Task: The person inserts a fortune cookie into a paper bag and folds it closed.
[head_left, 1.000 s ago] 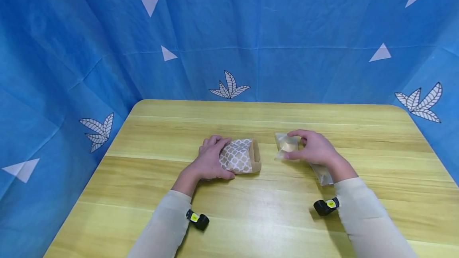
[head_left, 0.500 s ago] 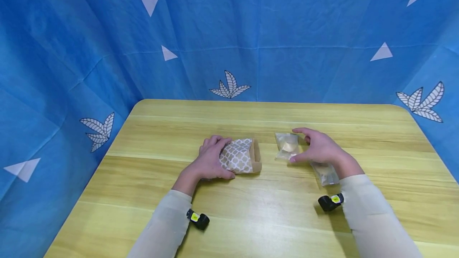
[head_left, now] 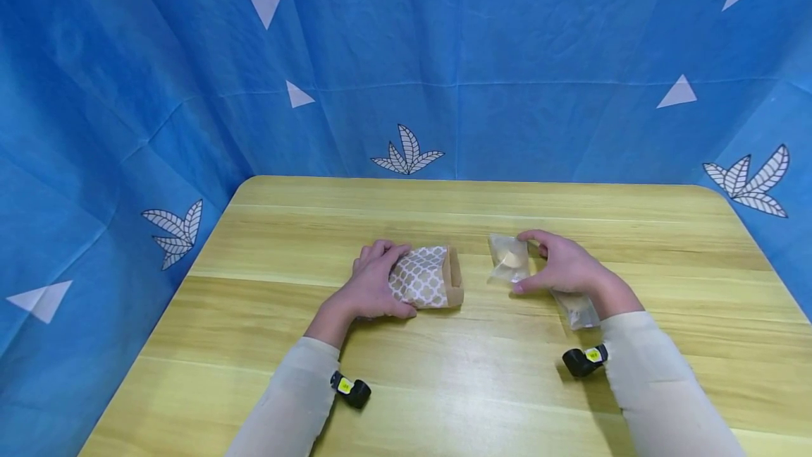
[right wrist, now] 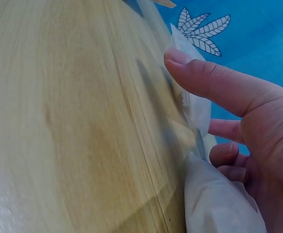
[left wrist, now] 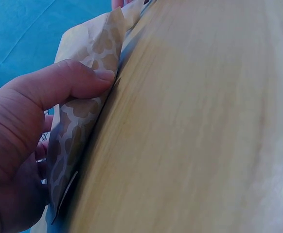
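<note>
A brown paper bag (head_left: pixel 426 277) with a white lattice print lies on its side on the wooden table (head_left: pixel 444 372), its mouth turned right. My left hand (head_left: pixel 383 281) grips its closed end, the thumb (left wrist: pixel 78 82) pressing the paper (left wrist: pixel 78 141) near the tabletop. To the right lies a clear plastic packet (head_left: pixel 507 258) with a pale round piece inside. My right hand (head_left: pixel 529 263) holds it between forefinger at the far edge and thumb (right wrist: pixel 204 80) at the near edge (right wrist: pixel 195 104).
A second clear packet (head_left: pixel 576 309) lies under my right wrist, also close by the palm in the right wrist view (right wrist: pixel 219 206). Blue cloth with white leaf and triangle prints (head_left: pixel 406 150) walls the table at the back and sides.
The right hand slid a little to the right off the top of the clear packet and now holds it by its edges. The left hand and the bag stayed still.
</note>
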`<state>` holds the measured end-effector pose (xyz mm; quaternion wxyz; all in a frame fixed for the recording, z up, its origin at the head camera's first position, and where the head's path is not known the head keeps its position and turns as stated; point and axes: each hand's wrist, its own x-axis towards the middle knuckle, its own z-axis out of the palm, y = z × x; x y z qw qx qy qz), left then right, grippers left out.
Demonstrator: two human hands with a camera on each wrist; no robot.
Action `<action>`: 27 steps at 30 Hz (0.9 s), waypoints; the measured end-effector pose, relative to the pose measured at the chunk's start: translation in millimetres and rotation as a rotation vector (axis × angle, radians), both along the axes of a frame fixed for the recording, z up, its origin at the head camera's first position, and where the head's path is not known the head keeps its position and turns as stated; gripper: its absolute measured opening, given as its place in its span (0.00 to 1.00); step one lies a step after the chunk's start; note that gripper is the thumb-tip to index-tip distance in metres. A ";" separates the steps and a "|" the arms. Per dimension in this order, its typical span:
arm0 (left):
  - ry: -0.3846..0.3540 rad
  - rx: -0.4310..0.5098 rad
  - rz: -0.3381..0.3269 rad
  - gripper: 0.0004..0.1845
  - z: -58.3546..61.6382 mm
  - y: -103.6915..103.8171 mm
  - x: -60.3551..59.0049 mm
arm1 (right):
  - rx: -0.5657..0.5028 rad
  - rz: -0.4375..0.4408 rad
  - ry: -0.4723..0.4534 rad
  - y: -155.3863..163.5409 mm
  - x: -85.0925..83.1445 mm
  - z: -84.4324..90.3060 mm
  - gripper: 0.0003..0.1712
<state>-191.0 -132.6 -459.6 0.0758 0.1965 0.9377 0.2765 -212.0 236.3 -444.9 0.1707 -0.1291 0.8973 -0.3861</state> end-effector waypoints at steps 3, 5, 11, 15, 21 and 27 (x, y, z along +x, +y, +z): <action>0.002 -0.001 0.000 0.62 -0.5 0.0 -0.2 | 0.005 0.002 0.011 -0.3 -1.6 -1.8 0.63; 0.001 -0.005 0.000 0.62 -0.9 -0.1 -0.4 | 0.005 0.007 0.014 -1.2 -2.4 -2.6 0.64; -0.002 -0.006 0.003 0.62 -0.8 0.3 0.0 | 0.018 0.003 0.002 -2.9 -3.1 -3.2 0.67; -0.002 -0.004 0.004 0.61 0.2 0.9 0.9 | 0.051 0.007 0.018 -4.1 -2.1 -1.8 0.66; 0.008 0.001 0.000 0.61 2.0 0.9 1.5 | 0.082 0.011 0.057 -5.4 -0.7 -2.8 0.63; 0.009 0.010 0.001 0.61 2.3 1.1 1.8 | 0.104 0.010 0.097 -5.2 -0.3 -4.3 0.60</action>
